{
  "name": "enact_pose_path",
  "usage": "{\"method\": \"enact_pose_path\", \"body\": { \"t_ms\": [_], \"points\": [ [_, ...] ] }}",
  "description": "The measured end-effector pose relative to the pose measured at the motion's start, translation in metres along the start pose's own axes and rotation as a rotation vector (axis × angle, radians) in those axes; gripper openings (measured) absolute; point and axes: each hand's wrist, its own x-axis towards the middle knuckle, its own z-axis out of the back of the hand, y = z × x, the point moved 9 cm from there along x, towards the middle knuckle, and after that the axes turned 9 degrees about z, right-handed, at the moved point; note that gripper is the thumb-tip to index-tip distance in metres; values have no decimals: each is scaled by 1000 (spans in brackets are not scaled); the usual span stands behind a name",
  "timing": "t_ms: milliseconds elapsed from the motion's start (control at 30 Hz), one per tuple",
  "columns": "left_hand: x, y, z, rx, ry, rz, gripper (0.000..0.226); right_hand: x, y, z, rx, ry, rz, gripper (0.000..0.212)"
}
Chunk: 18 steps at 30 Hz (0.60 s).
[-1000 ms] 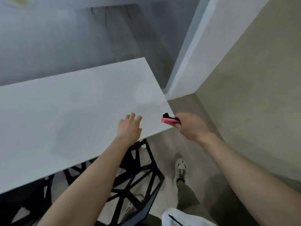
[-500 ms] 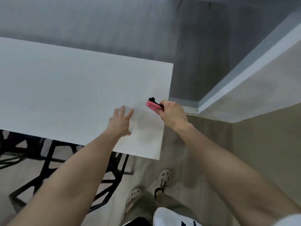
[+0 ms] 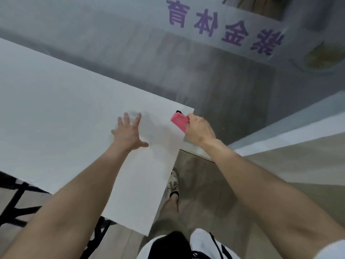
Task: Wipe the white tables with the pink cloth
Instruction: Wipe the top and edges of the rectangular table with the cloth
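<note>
Right hand grips the folded pink cloth at the far right corner of the white table; nearly all the tabletop lies leftward of the cloth, beyond the left hand, which rests flat, fingers spread.

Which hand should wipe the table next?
Right, probably. The right hand grips the pink cloth near the corner of the table, while the left hand lies flat on it, fingers spread, holding nothing.

White shirt, black markings; khaki trousers; pale clog.
</note>
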Motion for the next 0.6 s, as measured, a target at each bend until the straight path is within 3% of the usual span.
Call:
{"method": "enact_pose_path", "body": {
  "t_ms": [200, 400, 600],
  "points": [
    [23, -21, -6, 62, 112, 89, 148, 73, -15, 40, -125, -59, 69, 20],
    [22, -17, -9, 68, 72, 129, 149, 119, 35, 0, -305, -41, 397, 26],
    [24, -17, -10, 48, 59, 148, 148, 106, 17, -14, -278, -56, 481, 34]
  ]
}}
